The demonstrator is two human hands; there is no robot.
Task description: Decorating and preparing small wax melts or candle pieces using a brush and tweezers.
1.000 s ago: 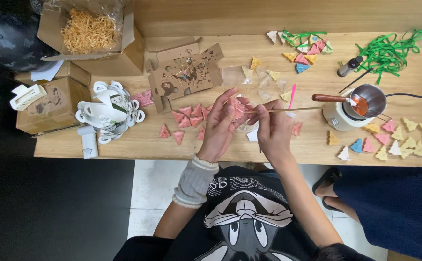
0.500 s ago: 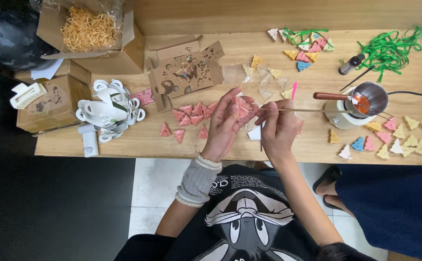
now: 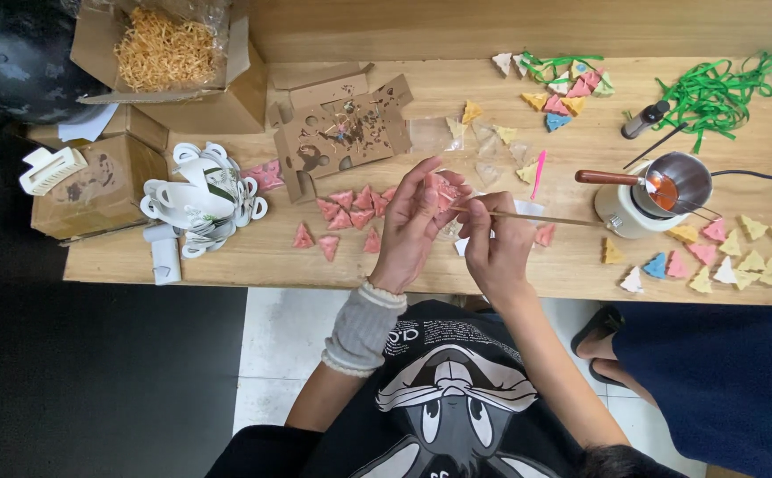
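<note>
My left hand is raised over the wooden table, fingers curled around a small pink triangular piece in clear wrapping. My right hand sits just beside it and pinches a thin wooden stick that points right toward a small melting pot holding orange liquid. The stick's near end touches the pink piece. A grey knitted cuff covers my left wrist.
Several pink triangles lie left of my hands; yellow, pink and blue ones lie at the right. A die-cut cardboard sheet, white paper shapes, boxes with straw filler and green ribbon surround them. Another person's dark blue clothing is at the lower right.
Both hands stay together near the table's front edge. The fingers have shifted slightly around the pink piece, and the stick stays pointed at the pot.
</note>
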